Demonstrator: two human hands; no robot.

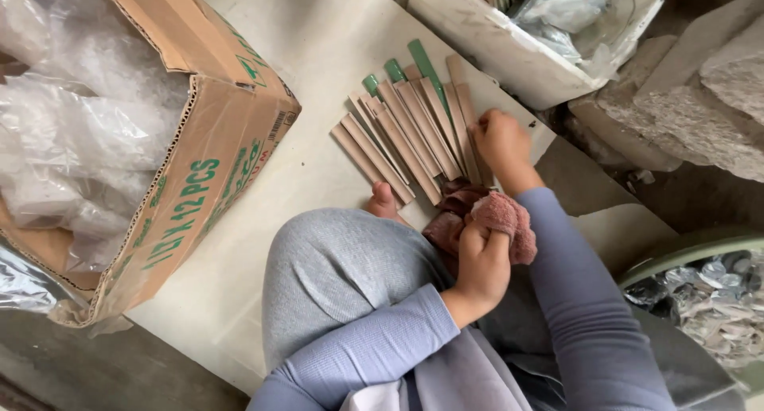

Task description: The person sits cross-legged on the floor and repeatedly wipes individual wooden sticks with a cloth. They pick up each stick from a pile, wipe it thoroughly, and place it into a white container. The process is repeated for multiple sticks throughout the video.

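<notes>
A row of several slim tan and brown sticks (402, 136) lies side by side on a pale board (318, 45); a few green sticks (395, 69) poke out at the far end. My right hand (501, 144) rests at the right end of the row, fingers closed on the outermost brown stick. My left hand (480, 268) is clenched on a dusty pink-brown rag (501, 220) just in front of the sticks, above my grey-clad knee (342, 268). A bare toe (383, 200) touches the near ends of the sticks.
An open cardboard box (215, 148) full of clear plastic bags (72, 116) stands at the left. A white tub (525, 53) holding plastic sits at the far right. Rough stone blocks (700, 93) lie beyond it. A green-rimmed basin (700, 292) of crumpled wrappers is at the right.
</notes>
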